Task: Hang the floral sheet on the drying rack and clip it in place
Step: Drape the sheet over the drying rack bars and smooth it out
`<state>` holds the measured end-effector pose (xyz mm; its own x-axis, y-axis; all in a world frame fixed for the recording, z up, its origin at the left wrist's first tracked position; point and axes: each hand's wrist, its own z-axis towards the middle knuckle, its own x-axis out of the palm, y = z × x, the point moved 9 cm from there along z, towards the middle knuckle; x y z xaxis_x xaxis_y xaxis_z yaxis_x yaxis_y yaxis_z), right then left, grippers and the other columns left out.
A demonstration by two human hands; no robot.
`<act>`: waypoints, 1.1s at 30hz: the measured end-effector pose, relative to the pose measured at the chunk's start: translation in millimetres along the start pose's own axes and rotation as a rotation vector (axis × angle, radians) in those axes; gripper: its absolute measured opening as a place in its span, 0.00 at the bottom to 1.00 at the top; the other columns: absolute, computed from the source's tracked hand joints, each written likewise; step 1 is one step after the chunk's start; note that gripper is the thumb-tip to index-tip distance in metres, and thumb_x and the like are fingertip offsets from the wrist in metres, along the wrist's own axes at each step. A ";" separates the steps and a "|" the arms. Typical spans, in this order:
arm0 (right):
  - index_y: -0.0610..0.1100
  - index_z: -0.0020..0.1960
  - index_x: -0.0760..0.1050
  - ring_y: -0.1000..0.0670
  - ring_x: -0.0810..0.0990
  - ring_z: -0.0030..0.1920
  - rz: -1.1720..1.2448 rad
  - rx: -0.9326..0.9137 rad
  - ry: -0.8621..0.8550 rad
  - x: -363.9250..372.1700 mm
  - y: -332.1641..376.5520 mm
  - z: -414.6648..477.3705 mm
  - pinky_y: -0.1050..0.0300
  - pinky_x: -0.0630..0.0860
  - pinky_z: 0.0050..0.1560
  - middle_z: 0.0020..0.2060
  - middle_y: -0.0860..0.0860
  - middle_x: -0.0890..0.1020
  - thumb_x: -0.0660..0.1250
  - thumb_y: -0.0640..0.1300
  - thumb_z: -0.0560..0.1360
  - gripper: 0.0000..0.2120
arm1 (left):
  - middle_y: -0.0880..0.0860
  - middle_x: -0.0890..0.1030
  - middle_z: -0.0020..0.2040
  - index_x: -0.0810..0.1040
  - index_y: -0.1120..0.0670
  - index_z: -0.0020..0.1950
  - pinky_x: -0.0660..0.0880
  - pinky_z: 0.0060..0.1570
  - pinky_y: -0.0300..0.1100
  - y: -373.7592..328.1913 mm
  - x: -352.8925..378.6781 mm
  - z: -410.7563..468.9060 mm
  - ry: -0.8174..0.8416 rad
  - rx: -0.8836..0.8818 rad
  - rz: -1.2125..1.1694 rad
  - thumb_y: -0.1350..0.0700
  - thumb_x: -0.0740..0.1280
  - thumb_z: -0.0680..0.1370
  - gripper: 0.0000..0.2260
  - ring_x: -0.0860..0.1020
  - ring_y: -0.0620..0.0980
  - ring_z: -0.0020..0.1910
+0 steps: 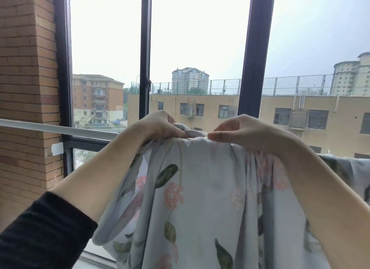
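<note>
Under left hand point(160, 124) and right hand point(242, 131), floral sheet point(202, 188).

matt soft cloth floral sheet point(200, 198), smooth white rail point(60, 128), rough brick wall point(26, 88)

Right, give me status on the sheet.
Left hand and right hand grip floral sheet at top. Sheet draped over rail, bunched. Not yet clipped.

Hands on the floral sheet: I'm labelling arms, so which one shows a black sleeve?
The left hand, nearer the brick wall: a black sleeve covers its forearm's lower part. The right hand has a bare forearm.
</note>
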<state>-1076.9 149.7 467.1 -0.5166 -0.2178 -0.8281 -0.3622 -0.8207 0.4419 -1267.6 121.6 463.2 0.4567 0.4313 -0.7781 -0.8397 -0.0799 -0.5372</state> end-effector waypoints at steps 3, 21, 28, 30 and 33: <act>0.51 0.46 0.80 0.53 0.81 0.43 -0.162 0.018 0.085 20.7 -0.3 -3.5 0.56 0.76 0.45 0.40 0.54 0.83 0.71 0.60 0.70 0.14 | 0.52 0.83 0.39 0.83 0.53 0.39 0.80 0.47 0.46 -2.4 0.7 -0.7 0.009 0.012 0.063 0.45 0.72 0.68 0.11 0.80 0.50 0.43; 0.61 0.38 0.75 0.56 0.78 0.41 -0.265 -0.030 -0.049 17.0 -11.9 0.3 0.54 0.74 0.46 0.34 0.61 0.78 0.65 0.66 0.72 0.11 | 0.43 0.80 0.49 0.74 0.48 0.55 0.74 0.34 0.36 31.1 -31.6 -116.1 -0.734 0.156 -0.272 0.37 0.71 0.69 0.21 0.77 0.44 0.34; 0.64 0.34 0.74 0.57 0.74 0.34 -0.220 -0.061 -0.042 18.0 -12.9 2.1 0.58 0.70 0.38 0.27 0.64 0.76 0.66 0.64 0.72 0.10 | 0.39 0.75 0.62 0.66 0.46 0.68 0.70 0.25 0.34 97.4 9.4 -153.6 -0.621 -0.009 -0.298 0.26 0.67 0.60 0.42 0.71 0.43 0.22; 0.65 0.33 0.74 0.57 0.73 0.33 -0.216 -0.063 -0.041 17.8 -13.2 1.9 0.58 0.69 0.38 0.26 0.64 0.75 0.66 0.64 0.72 0.10 | 0.39 0.72 0.64 0.64 0.48 0.71 0.72 0.29 0.33 113.1 28.1 -154.8 -0.550 -0.106 -0.241 0.23 0.64 0.58 0.48 0.76 0.45 0.26; 0.64 0.34 0.75 0.56 0.74 0.34 -0.215 -0.066 -0.047 17.2 -13.7 2.7 0.57 0.70 0.38 0.27 0.61 0.76 0.66 0.65 0.72 0.09 | 0.44 0.79 0.61 0.71 0.45 0.64 0.78 0.42 0.45 126.9 64.5 -150.5 -0.383 -0.165 -0.324 0.24 0.67 0.55 0.43 0.80 0.43 0.41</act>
<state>-1082.9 158.6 447.8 -0.4688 -0.0110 -0.8832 -0.4172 -0.8786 0.2325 -1300.5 4.0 295.9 0.5190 0.7524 -0.4056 -0.6019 -0.0153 -0.7985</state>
